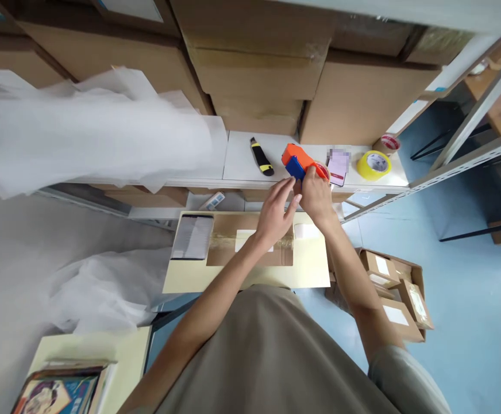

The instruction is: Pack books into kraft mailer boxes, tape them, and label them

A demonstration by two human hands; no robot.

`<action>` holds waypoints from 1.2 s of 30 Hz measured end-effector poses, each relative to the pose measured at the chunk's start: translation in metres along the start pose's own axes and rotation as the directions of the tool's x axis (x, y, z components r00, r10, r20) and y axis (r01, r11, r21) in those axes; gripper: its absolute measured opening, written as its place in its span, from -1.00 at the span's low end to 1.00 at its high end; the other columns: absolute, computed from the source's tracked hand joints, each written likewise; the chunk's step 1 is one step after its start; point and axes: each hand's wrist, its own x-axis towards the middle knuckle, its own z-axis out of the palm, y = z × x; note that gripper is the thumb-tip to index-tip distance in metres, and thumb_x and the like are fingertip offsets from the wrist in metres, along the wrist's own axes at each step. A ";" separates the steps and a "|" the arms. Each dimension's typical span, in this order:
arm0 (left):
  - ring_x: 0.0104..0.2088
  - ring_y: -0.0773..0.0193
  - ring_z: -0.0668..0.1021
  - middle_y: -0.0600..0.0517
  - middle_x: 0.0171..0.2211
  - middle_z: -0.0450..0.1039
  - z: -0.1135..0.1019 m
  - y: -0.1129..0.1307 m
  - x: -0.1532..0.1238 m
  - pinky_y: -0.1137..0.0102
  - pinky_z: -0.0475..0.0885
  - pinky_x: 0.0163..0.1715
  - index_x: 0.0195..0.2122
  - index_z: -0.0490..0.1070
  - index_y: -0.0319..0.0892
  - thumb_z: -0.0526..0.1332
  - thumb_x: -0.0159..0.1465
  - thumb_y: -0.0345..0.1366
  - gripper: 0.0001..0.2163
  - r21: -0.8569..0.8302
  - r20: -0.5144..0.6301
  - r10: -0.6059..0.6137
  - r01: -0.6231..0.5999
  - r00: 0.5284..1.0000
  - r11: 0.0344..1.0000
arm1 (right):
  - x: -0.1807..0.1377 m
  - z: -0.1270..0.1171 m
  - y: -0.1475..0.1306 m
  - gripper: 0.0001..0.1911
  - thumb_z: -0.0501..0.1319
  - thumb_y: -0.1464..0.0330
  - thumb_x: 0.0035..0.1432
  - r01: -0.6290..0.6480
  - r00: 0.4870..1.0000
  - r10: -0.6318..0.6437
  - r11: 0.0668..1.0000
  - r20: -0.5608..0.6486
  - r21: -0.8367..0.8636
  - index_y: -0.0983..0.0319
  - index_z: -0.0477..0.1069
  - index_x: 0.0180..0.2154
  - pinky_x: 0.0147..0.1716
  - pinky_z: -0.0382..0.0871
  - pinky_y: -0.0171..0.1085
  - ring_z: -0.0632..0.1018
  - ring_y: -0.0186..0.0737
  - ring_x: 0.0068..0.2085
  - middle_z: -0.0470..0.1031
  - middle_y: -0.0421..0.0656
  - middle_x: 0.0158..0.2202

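My right hand (318,196) is wrapped round an orange and blue tape dispenser (299,159), raised over the front edge of the white shelf. A roll of tape partly shows at its right end. Close beside it, my left hand (275,211) has its thumb and fingers apart, with the fingertips near the blue part; whether they touch it I cannot tell. Below both hands, a flat taped cardboard box (224,253) with a white label lies on the cream table (311,270). My left forearm hides part of the box.
On the shelf (237,164) lie a black and yellow utility knife (261,157), a phone (339,167), and a yellow tape roll (365,167). White foam wrap (104,132) covers its left side. A carton of small boxes (420,279) stands on the floor at right. Large cartons (362,103) fill the back.
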 end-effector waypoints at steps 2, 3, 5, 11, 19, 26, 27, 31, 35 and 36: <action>0.43 0.02 0.49 -0.21 0.39 0.47 0.002 0.001 0.009 0.02 0.39 0.47 0.47 0.37 -0.07 0.01 0.65 0.04 -0.49 -0.015 0.008 0.037 -0.037 0.999 0.999 | 0.021 0.006 -0.007 -0.62 -0.01 0.48 0.51 0.037 0.999 -0.037 0.999 0.005 -0.026 0.46 0.32 0.24 0.18 0.33 -0.02 0.64 0.15 0.06 0.65 0.24 -0.01; 0.43 0.02 0.49 -0.20 0.40 0.47 0.001 0.001 0.010 0.01 0.40 0.47 0.47 0.36 -0.06 0.02 0.64 0.04 -0.49 -0.021 0.012 0.044 -0.044 0.999 0.999 | 0.029 0.010 -0.009 -0.60 -0.02 0.50 0.49 0.046 0.999 -0.046 0.998 0.008 -0.042 0.47 0.33 0.25 0.23 0.30 0.00 0.62 0.16 0.10 0.64 0.24 0.00; 0.43 0.02 0.49 -0.20 0.40 0.46 -0.002 0.000 0.005 0.00 0.41 0.46 0.48 0.35 -0.05 0.02 0.64 0.03 -0.49 -0.029 0.019 0.041 -0.040 0.999 0.999 | 0.042 0.021 -0.012 -0.55 -0.03 0.53 0.45 0.047 0.999 -0.047 0.996 0.002 -0.070 0.49 0.34 0.27 0.29 0.25 0.03 0.58 0.19 0.18 0.63 0.28 0.06; 0.40 0.00 0.52 -0.22 0.38 0.49 -0.021 -0.023 -0.035 0.02 0.44 0.44 0.45 0.39 -0.09 0.07 0.63 0.02 -0.51 0.004 0.057 -0.069 0.069 0.996 0.998 | 0.046 0.044 -0.006 -0.37 -0.04 0.51 0.44 0.051 0.990 -0.060 0.996 -0.124 -0.068 0.50 0.22 0.46 0.45 0.10 0.26 0.41 0.27 0.37 0.46 0.36 0.32; 0.46 -0.20 0.43 -0.34 0.40 0.42 -0.095 -0.099 -0.155 -0.09 0.32 0.49 0.42 0.38 -0.18 0.21 0.51 0.07 -0.41 0.265 -0.124 -0.496 0.510 0.860 0.818 | -0.093 0.086 0.009 -0.28 -0.13 0.21 0.61 -0.081 0.996 0.086 0.983 -0.022 0.162 0.48 -0.05 0.58 0.32 0.41 0.11 0.39 0.25 0.48 0.26 0.44 0.49; 0.42 -0.30 0.45 -0.45 0.38 0.41 -0.092 -0.117 -0.193 -0.09 0.36 0.43 0.46 0.28 -0.31 0.31 0.41 0.19 -0.20 0.252 -0.134 -0.698 0.705 0.704 0.663 | -0.160 0.157 -0.011 -0.12 -0.08 -0.06 0.57 -0.299 0.947 0.227 0.881 0.226 0.367 0.53 0.10 0.53 -0.10 0.54 -0.09 0.72 0.23 -0.05 0.68 0.31 0.02; 0.40 -0.29 0.47 -0.44 0.36 0.44 -0.091 -0.119 -0.191 -0.07 0.38 0.41 0.44 0.30 -0.31 0.33 0.39 0.20 -0.20 0.257 -0.126 -0.714 0.718 0.689 0.647 | -0.159 0.164 -0.011 -0.06 -0.05 -0.12 0.53 -0.322 0.945 0.260 0.849 0.198 0.419 0.53 0.13 0.52 -0.15 0.52 -0.10 0.71 0.20 -0.14 0.69 0.23 -0.10; 0.16 -0.17 0.65 -0.28 0.08 0.66 -0.103 -0.136 -0.179 0.10 0.53 0.19 0.21 0.53 -0.23 0.34 0.39 0.15 -0.42 0.257 -0.054 -0.758 0.743 0.650 0.619 | -0.153 0.175 -0.005 -0.02 0.03 -0.27 0.44 -0.307 0.950 0.277 0.741 0.143 0.597 0.46 0.39 0.38 -0.31 0.37 -0.21 0.51 -0.05 -0.39 0.53 -0.14 -0.43; -0.13 0.03 0.72 -0.12 -0.15 0.72 -0.125 -0.145 -0.180 0.28 0.57 -0.05 -0.05 0.64 -0.16 0.24 0.44 0.13 -0.56 0.171 0.034 -0.737 0.723 0.675 0.670 | -0.155 0.169 0.000 -0.14 0.05 -0.26 0.46 -0.259 0.963 0.239 0.692 0.125 0.674 0.40 0.57 0.16 -0.37 0.28 -0.27 0.37 -0.21 -0.42 0.42 -0.24 -0.48; -0.14 0.06 0.72 -0.11 -0.14 0.72 -0.131 -0.143 -0.182 0.29 0.58 -0.07 -0.05 0.64 -0.15 0.23 0.44 0.14 -0.56 0.140 0.044 -0.723 0.712 0.690 0.688 | -0.159 0.165 0.001 -0.16 0.05 -0.24 0.47 -0.253 0.964 0.234 0.680 0.123 0.688 0.39 0.58 0.15 -0.36 0.30 -0.27 0.39 -0.21 -0.41 0.45 -0.23 -0.46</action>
